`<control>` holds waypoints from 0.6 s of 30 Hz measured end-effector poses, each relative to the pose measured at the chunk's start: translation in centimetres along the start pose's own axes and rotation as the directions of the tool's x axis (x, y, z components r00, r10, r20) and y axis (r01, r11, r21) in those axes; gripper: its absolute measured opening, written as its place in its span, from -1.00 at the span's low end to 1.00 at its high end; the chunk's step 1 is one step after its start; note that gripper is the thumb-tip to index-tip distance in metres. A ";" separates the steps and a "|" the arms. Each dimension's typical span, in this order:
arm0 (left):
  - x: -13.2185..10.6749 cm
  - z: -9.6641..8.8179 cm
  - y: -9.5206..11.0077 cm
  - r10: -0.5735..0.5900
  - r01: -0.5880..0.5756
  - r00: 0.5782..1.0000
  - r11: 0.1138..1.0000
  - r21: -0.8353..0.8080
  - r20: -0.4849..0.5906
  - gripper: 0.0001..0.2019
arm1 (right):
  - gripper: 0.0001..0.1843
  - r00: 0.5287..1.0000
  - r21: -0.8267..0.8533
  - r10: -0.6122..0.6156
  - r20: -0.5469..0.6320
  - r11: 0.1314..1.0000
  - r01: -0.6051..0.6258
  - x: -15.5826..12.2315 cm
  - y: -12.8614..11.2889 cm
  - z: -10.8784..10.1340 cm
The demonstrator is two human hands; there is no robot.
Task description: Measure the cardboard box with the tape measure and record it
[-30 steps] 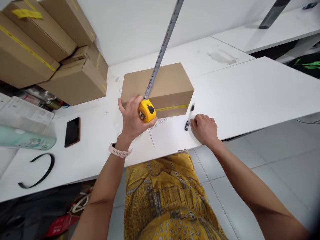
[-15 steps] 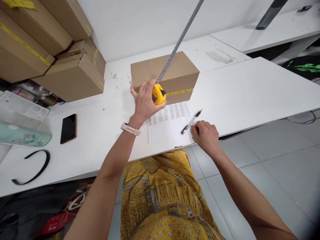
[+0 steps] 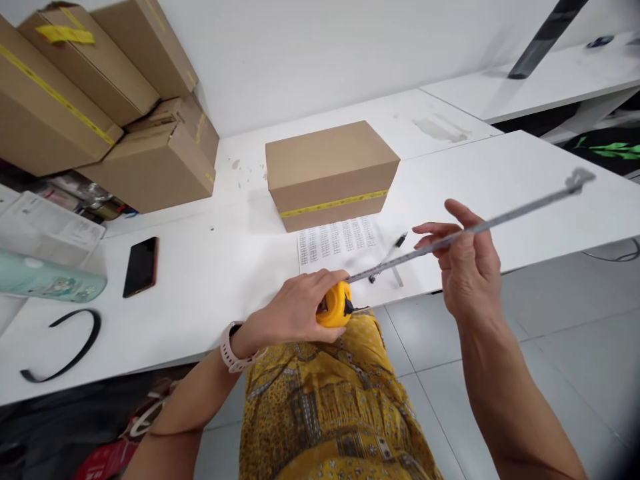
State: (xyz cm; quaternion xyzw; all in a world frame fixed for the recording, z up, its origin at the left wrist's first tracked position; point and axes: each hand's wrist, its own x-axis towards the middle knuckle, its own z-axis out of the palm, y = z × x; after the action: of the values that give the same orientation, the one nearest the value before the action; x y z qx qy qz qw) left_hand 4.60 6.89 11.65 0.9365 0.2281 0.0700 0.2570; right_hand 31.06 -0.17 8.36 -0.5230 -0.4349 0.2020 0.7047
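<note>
Left along your desk [image 3: 235, 250]: dark phone [image 3: 141, 267], black C-shaped band [image 3: 86, 352], teal bottle [image 3: 50, 279] by frame edge. Taped cartons [image 3: 155, 160] stacked behind. Far to your right, dark column [image 3: 545, 43].

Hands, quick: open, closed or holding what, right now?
Left hand: closed, holding the yellow tape measure.
Right hand: open, fingers spread by the extended blade; contact can't be told.

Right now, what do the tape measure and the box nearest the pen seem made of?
Tape measure: case likely smooth plastic, by its moulded yellow shell; thin, straight grey blade probably metal, finish blurred. Box: apparently matte cardboard, by its dull brown faces.
</note>
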 end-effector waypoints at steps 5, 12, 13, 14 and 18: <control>-1.1 0.9 -0.8 -0.055 0.063 0.995 0.994 -0.093 0.081 -0.29 | -0.67 0.976 0.115 0.028 -0.215 0.993 -0.003 -1.1 0.3 1.2; -1.9 2.9 -0.9 -0.167 0.150 0.986 0.913 -0.379 -0.015 0.06 | -0.63 0.973 0.045 0.200 0.117 0.977 -0.207 -6.2 2.4 4.3; -1.8 3.2 -0.8 -0.163 0.140 0.986 0.904 -0.404 -0.023 0.04 | -0.64 0.969 0.012 0.189 0.161 0.981 -0.194 -6.8 2.5 4.9; -1.8 3.3 -0.6 -0.154 0.126 0.988 0.899 -0.419 -0.032 0.02 | -0.64 0.966 -0.036 0.173 0.193 0.985 -0.169 -7.2 2.4 5.4; -2.2 2.3 -0.9 -0.131 0.071 0.982 0.926 -0.372 -0.139 -0.05 | -0.58 0.958 -0.285 0.094 0.272 0.958 -0.013 -7.5 2.4 5.3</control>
State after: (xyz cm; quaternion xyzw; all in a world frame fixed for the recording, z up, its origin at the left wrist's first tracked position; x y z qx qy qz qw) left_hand 2.88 5.53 9.18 0.8505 0.2792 0.1733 0.4107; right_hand 23.06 -1.87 3.51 -0.5949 -0.5407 0.2300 0.5485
